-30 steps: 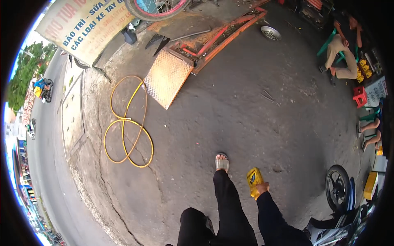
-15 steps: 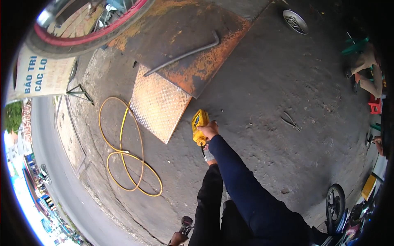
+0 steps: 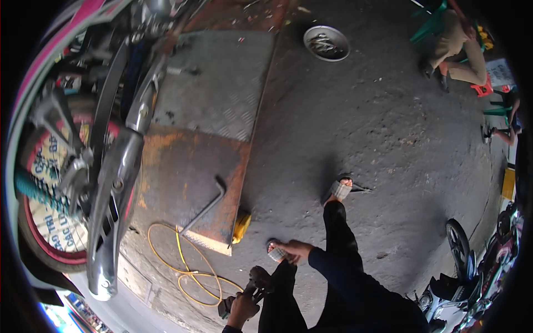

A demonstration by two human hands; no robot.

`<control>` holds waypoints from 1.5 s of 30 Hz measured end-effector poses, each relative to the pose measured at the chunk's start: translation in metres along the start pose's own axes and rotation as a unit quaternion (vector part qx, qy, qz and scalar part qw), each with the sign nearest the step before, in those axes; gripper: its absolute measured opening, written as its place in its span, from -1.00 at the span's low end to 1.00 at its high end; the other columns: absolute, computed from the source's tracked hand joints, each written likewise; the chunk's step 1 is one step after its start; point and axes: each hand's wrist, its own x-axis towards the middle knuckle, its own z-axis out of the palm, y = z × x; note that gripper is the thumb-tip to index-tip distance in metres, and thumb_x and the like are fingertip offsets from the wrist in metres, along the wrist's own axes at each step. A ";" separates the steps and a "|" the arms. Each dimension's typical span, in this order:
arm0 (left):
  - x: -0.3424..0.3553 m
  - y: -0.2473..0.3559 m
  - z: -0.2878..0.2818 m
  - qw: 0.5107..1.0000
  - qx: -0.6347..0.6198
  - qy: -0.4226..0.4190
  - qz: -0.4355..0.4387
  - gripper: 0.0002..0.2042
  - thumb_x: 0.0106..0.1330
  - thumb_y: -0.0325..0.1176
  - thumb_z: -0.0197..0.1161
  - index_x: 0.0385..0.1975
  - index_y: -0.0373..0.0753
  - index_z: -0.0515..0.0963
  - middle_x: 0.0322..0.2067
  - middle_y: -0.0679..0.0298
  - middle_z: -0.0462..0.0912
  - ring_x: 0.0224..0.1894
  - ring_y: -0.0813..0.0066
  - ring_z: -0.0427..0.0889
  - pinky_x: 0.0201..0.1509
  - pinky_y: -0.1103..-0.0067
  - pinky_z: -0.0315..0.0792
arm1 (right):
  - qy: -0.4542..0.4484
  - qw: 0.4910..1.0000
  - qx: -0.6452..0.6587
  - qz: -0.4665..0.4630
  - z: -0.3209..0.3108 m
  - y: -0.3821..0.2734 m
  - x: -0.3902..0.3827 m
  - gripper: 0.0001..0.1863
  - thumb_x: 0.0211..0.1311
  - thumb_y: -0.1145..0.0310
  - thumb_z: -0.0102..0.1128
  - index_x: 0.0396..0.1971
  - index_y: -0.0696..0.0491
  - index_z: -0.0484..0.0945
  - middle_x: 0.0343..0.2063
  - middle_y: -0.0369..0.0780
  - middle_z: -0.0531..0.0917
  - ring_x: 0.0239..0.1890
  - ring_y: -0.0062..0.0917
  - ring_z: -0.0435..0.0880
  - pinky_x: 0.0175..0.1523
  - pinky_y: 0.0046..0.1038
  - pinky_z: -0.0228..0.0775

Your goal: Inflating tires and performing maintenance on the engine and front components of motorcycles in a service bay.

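Observation:
My left hand (image 3: 242,307) grips a dark cordless power tool (image 3: 256,284) low in the view. My right hand (image 3: 297,250) is free, fingers apart and slightly bent, above my left sandalled foot. A yellow bottle (image 3: 241,227) rests just left of it at the edge of the rusty metal platform (image 3: 183,161). A bent metal bar (image 3: 202,210) lies on the platform. Coils of yellow hose (image 3: 202,273) lie below it. Pliers (image 3: 362,189) lie beside my right foot.
A motorbike with chrome exhaust (image 3: 111,216) and pink-rimmed wheel fills the left. A metal pan of tools (image 3: 326,43) sits upper middle. A seated person (image 3: 461,47) is at upper right, another at the right edge, beside chairs. More motorbikes (image 3: 466,266) stand lower right.
I have stepped forward toward the raised motorbike. My right hand let go of the yellow bottle at the platform's edge and drew back. The power tool in my left hand shows more fully.

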 end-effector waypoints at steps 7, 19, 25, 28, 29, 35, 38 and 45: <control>0.115 0.307 -0.133 0.954 0.074 0.002 0.292 -0.83 -0.01 -0.31 0.22 -0.46 -0.26 0.57 -0.40 -0.19 0.48 -0.43 -0.12 0.58 -0.35 0.21 0.54 | -0.018 0.885 0.456 -0.090 -0.196 -0.033 -0.175 -0.45 0.08 -0.11 0.27 -0.13 0.03 0.46 -0.38 -0.28 0.59 -0.38 -0.47 0.63 -0.24 -0.34 0.52; 0.453 0.696 -0.306 0.845 0.076 -0.014 0.530 -0.74 -0.01 -0.38 0.18 -0.29 -0.28 0.60 0.16 -0.15 0.28 -0.09 -0.06 0.55 0.05 0.30 0.42 | 0.415 0.782 0.389 -0.257 -0.594 -0.274 -0.355 -0.46 -0.09 0.22 0.40 -0.14 0.24 0.46 -0.38 -0.19 0.63 -0.38 -0.36 0.65 -0.31 -0.31 0.57; 0.613 0.755 -0.344 0.915 -0.235 0.102 0.313 -0.83 0.03 -0.36 0.22 -0.40 -0.27 0.61 -0.23 -0.10 0.61 -0.13 0.14 0.61 -0.09 0.30 0.45 | 0.705 0.657 0.013 -0.266 -0.688 -0.389 -0.353 -0.11 -0.21 0.22 0.41 0.13 0.24 0.13 -0.35 0.08 0.61 -0.30 0.07 0.59 -0.18 -0.17 0.45; 0.677 0.767 -0.384 0.965 -0.237 0.023 0.111 -0.71 0.05 -0.31 0.30 -0.26 -0.34 0.56 -0.26 -0.14 0.61 -0.15 0.02 0.61 -0.11 0.28 0.45 | 0.663 0.673 0.053 -0.324 -0.699 -0.421 -0.366 -0.15 -0.22 0.27 0.43 0.11 0.22 0.19 -0.30 0.04 0.61 -0.25 -0.10 0.63 -0.15 -0.26 0.46; 0.685 0.775 -0.390 0.960 -0.259 0.002 0.103 -0.65 0.06 -0.28 0.32 -0.20 -0.37 0.54 -0.26 -0.14 0.62 -0.14 -0.01 0.60 -0.09 0.28 0.45 | 0.628 0.689 0.086 -0.352 -0.703 -0.424 -0.370 -0.17 -0.23 0.30 0.43 0.10 0.21 0.21 -0.28 0.03 0.61 -0.23 -0.17 0.64 -0.13 -0.30 0.46; 0.655 0.704 -0.376 0.957 -0.143 0.190 0.167 -0.70 0.25 -0.25 0.12 -0.14 -0.34 0.48 -0.17 -0.06 0.59 -0.08 -0.01 0.56 -0.07 0.26 0.42 | 0.404 0.718 0.253 -0.507 -0.753 -0.435 -0.280 -0.37 -0.16 0.40 0.39 0.01 0.13 0.37 -0.23 -0.23 0.61 -0.30 -0.44 0.65 -0.22 -0.44 0.51; 0.557 0.641 -0.321 0.959 -0.161 0.105 0.210 -0.78 0.29 -0.27 0.06 -0.28 -0.28 0.54 -0.29 -0.06 0.59 -0.19 -0.06 0.55 -0.14 0.21 0.43 | 0.226 0.769 0.436 -0.408 -0.775 -0.423 -0.241 -0.46 0.00 0.37 0.31 0.03 0.06 0.37 -0.25 -0.20 0.61 -0.21 -0.41 0.64 -0.17 -0.35 0.52; 0.344 0.382 -0.177 0.958 -0.256 0.127 -0.012 -0.72 0.13 -0.25 0.23 -0.24 -0.30 0.59 -0.29 -0.08 0.63 -0.13 -0.01 0.61 -0.15 0.34 0.49 | 0.273 0.857 0.326 -0.292 -0.748 -0.399 -0.234 -0.43 0.12 0.11 0.26 0.14 -0.11 0.37 0.07 -0.38 0.44 0.19 -0.49 0.32 0.10 -0.25 0.20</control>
